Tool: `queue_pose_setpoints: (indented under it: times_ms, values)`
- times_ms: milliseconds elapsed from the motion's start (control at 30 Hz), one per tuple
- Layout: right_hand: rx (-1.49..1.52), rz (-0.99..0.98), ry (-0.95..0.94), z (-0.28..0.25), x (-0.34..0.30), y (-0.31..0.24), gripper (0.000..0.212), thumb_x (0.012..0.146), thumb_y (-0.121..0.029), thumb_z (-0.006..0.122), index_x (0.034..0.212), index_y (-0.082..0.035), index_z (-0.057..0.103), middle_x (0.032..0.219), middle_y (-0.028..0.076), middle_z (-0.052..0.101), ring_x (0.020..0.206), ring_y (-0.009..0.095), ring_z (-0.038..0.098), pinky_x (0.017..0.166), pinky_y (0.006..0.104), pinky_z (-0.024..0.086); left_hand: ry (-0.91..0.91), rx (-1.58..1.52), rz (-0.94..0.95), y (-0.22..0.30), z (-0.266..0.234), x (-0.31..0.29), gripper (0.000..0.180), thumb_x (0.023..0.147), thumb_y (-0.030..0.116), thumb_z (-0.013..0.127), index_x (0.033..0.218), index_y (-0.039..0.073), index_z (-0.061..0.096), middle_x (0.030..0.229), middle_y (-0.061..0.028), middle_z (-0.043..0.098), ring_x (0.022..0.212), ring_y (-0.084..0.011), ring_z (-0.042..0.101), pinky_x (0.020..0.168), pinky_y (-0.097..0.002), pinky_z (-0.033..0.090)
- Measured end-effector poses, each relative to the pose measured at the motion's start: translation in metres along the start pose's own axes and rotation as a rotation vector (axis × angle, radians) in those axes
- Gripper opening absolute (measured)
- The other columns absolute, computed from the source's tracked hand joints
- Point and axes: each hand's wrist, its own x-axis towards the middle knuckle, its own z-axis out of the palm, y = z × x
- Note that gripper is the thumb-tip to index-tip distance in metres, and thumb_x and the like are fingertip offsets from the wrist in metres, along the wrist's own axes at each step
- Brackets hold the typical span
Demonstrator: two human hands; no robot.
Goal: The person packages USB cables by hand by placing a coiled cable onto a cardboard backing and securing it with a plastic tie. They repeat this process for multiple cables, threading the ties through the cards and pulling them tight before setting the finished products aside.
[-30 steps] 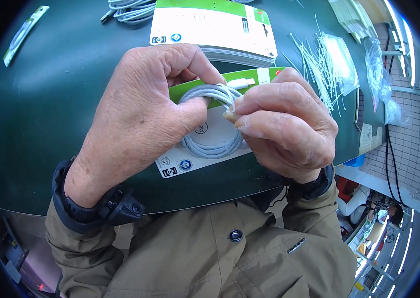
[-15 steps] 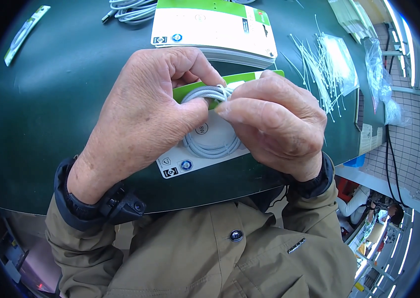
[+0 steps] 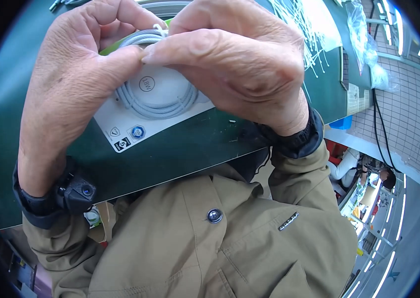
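Note:
A grey braided cable [image 3: 160,111], wound into a round coil, rests on a white and green packaging card [image 3: 113,126], tilted on the table. My left hand [image 3: 66,82] pinches the top of the coil between thumb and fingers. A thin white cable tie [image 3: 161,31] loops round the coil there. From the other side my right hand [image 3: 240,64] closes thumb and forefinger at this tie, its fingertips close to my left thumb. The tie's tail and part of the card are hidden behind my fingers.
On the dark green table [image 3: 170,144], many loose white cable ties [image 3: 312,37] lie at the far right beside a clear plastic bag [image 3: 327,25]. A stack of cards [image 3: 163,7] stands behind my hands. Another person [image 3: 345,166] sits at the right beyond the table.
Hands, coil and card now appear farther up and left in the picture, as the whole view has shifted. The card slants more. Both hands keep their pinch near the tie.

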Motion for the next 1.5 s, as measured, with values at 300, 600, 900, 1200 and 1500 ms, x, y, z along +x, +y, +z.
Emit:
queue_pose_setpoints:
  times_ms: [300,600,900,1200,1500]
  values:
    - [-0.055,0.19,-0.128,-0.005,0.007,-0.026,0.029,0.071,0.008,0.08,0.095,-0.007,0.076,0.083,0.008,0.068,0.07,0.019,0.068,0.059,0.0269,0.054,-0.062,-0.142,-0.08,-0.007,-0.009,0.004,0.013,0.088,0.003,0.07,0.1,0.003,0.065,0.093,-0.002,0.068,0.083,-0.0046,0.063,0.071,-0.0197,0.052]
    - [-0.062,0.486,0.384,-0.041,-0.014,0.002,0.017,0.086,-0.008,0.078,0.102,-0.008,0.072,0.097,0.005,0.075,0.073,0.014,0.069,0.061,0.028,0.055,0.042,-0.118,-0.02,-0.002,-0.018,0.004,0.022,0.08,-0.007,0.061,0.101,-0.005,0.069,0.1,-0.0102,0.073,0.093,-0.0129,0.068,0.084,-0.0274,0.056]
    - [0.501,0.711,0.056,-0.023,-0.038,0.008,0.038,0.095,-0.013,0.071,0.13,-0.003,0.061,0.121,0.01,0.069,0.105,0.017,0.069,0.09,0.0291,0.057,0.039,-0.28,-0.012,0.009,-0.017,0.006,0.025,0.08,-0.01,0.06,0.102,-0.003,0.07,0.103,-0.0103,0.073,0.097,-0.0133,0.068,0.09,-0.0277,0.056]
    - [0.826,0.702,-0.036,-0.004,-0.044,0.002,0.091,0.08,-0.027,0.086,0.154,-0.006,0.036,0.139,0.013,0.058,0.124,0.025,0.061,0.102,0.0396,0.053,0.061,-0.192,0.023,0.007,-0.019,0.006,0.024,0.08,-0.008,0.062,0.102,-0.003,0.07,0.101,-0.0113,0.073,0.097,-0.0136,0.069,0.093,-0.0287,0.056]
    - [0.479,0.503,-0.128,-0.014,-0.026,0.008,0.048,0.078,-0.025,0.085,0.115,-0.003,0.065,0.11,0.01,0.065,0.095,0.021,0.066,0.08,0.0318,0.053,-0.03,-0.161,0.008,0.006,-0.014,0.003,0.028,0.079,-0.009,0.06,0.104,-0.003,0.071,0.102,-0.0101,0.073,0.098,-0.0133,0.068,0.092,-0.0292,0.057]
